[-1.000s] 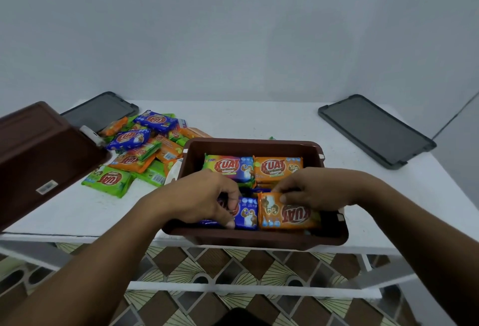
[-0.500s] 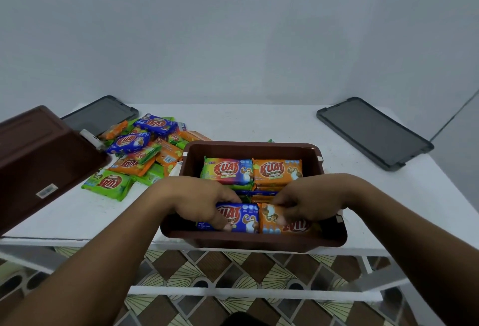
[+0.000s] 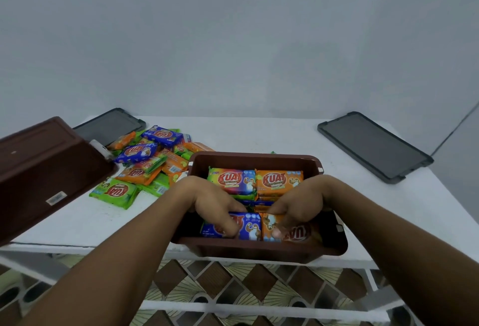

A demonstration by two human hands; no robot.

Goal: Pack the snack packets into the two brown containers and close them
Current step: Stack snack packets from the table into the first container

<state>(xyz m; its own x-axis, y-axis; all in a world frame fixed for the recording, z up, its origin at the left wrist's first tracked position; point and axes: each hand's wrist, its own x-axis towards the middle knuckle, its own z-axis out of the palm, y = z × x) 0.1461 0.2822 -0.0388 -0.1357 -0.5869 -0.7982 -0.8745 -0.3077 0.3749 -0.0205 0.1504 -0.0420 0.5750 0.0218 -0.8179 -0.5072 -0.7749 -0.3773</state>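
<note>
The white table (image 3: 259,134) carries two brown containers: the open container (image 3: 259,250) at the near edge and the tipped container (image 3: 39,170) at the left. Both look rigid and probably light, best held by the rims. Two grey lids lie flat, the left lid (image 3: 108,126) far left and the right lid (image 3: 373,144) far right. The loose snack packets (image 3: 145,167) overlap too much to count. Four faces show in the open container, with more beneath. They seem light, slick and crushable, so edges suit best. The left hand (image 3: 210,204) curls onto a blue packet (image 3: 248,227) and the right hand (image 3: 298,204) onto an orange packet (image 3: 298,232), both in the near row.
</note>
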